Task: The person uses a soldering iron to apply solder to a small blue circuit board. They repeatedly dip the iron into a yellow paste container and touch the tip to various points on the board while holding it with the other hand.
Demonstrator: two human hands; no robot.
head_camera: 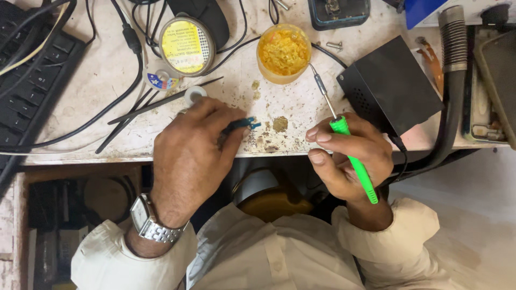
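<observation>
while the right hand (349,158) grips a green-handled soldering iron (352,161) like a pen, its thin metal tip reaches up to the rim of the small tub of yellow paste (284,52) at the top centre of the frame, so the step in hand looks like wetting or cleaning the tip. the fingers are closed firmly round the green handle. the left hand (188,156), near the middle of the frame, pinches a small blue part (248,124) between fingertips and thumb and presses it down on the stained white bench (80,80), just left of some brown crumbs. the next move, as i judge it, calls for bringing the tip down and left to the blue part with a steady wrist, without brushing the left fingers.

upper left of centre sits a round tin with a yellow label (186,45) covered in fine print, lying tilted among black cables. just below it lies a small round white reel with a coloured sticker (161,80). a plain black box (392,86) stands at the upper right, with no label that i can see.
</observation>
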